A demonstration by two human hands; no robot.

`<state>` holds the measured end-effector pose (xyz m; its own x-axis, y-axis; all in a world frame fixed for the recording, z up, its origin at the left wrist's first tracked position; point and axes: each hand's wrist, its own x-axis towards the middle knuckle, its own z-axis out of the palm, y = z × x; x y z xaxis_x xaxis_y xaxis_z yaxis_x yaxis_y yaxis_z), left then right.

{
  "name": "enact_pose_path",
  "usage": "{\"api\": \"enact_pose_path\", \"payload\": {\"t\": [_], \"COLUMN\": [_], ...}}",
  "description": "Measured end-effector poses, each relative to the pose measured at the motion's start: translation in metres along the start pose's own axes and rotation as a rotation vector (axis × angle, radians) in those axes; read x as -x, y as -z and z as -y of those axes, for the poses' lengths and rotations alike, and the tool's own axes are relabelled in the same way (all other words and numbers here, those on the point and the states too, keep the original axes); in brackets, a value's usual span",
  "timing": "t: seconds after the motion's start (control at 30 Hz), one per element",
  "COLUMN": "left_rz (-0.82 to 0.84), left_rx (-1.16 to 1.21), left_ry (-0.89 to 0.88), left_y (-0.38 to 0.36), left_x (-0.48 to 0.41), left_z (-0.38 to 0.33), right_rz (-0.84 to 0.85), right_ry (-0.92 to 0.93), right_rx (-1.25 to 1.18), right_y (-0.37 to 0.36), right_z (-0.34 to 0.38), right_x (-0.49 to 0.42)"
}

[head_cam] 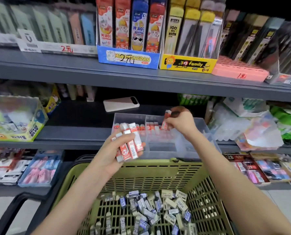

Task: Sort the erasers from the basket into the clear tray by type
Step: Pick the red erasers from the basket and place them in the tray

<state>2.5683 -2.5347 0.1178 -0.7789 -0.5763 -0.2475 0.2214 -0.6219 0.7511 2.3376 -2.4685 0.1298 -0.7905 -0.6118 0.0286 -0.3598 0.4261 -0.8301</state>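
Down in front, the green basket holds a heap of grey, black and blue erasers. Above its far rim, the left hand grips a fistful of red-and-white erasers, long axes roughly upright. Further on, the right hand, the nearer one to the target, pinches one red eraser on end, slightly tilted, over the clear tray and its middle compartment. A row stands along that compartment's back (open room nearer the front wall). Divider walls flank the slot closely. Beyond the tray, a phone lies flat on the shelf.
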Motion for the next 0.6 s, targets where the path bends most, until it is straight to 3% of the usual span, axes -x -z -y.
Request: {"api": "enact_pose_path", "payload": {"t": [0.2,0.27,0.37,0.5,0.6], "left_rz": [0.027,0.036,0.046,0.021,0.01], "left_rx": [-0.032,-0.034,-0.036,-0.019,-0.025], "left_ry": [-0.05,-0.043,-0.026,0.001,0.017], "left_y": [0.002,0.002,-0.001,-0.004,-0.006], "left_x": [-0.013,-0.016,-0.019,-0.022,-0.023], "left_z": [-0.01,-0.01,-0.009,-0.007,-0.006], "right_rz": [0.26,0.265,0.228,0.323,0.182], "right_ry": [0.111,0.143,0.135,0.195,0.32], "right_rx": [0.573,0.664,0.644,0.672,0.615], "right_y": [-0.009,-0.013,-0.018,-0.012,-0.003], "right_z": [0.002,0.001,-0.004,-0.002,0.012], "right_x": [-0.015,-0.017,-0.016,-0.008,0.01]}}
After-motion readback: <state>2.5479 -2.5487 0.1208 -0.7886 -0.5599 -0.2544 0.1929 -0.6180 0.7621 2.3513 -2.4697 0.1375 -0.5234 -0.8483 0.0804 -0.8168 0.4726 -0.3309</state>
